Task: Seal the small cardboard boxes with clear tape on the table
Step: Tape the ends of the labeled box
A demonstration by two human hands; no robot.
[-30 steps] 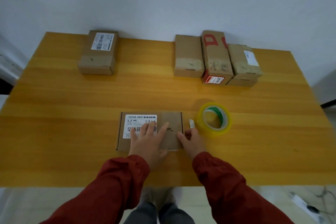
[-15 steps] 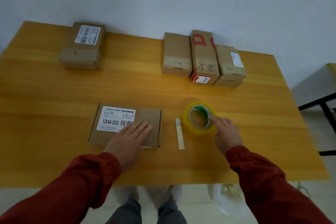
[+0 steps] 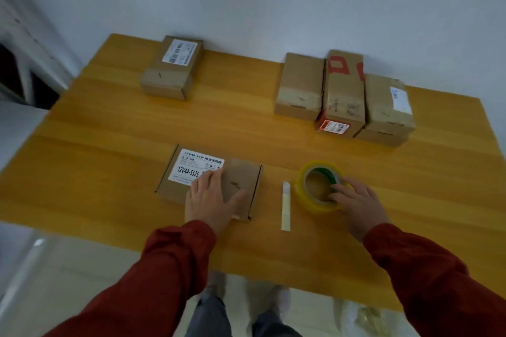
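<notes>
A flat cardboard box (image 3: 241, 178) with a white label lies near the table's front edge. My left hand (image 3: 210, 200) rests flat on its lid, fingers straight. To the right sits a roll of clear yellowish tape (image 3: 317, 186) with a green core. My right hand (image 3: 356, 200) grips the roll's near right side, fingers curled over its rim into the hole. A small white utility knife (image 3: 285, 206) lies on the wood between box and roll, touched by neither hand.
On the wooden table (image 3: 109, 150), one labelled box (image 3: 172, 68) stands at the back left. Three more boxes (image 3: 342, 96) stand side by side at the back right, the rightmost stacked on another. A white wall runs behind the table.
My right hand left the box's right edge, let the knife lie on the table, and moved right onto the tape roll. My left hand stayed on the box. The camera shifted.
</notes>
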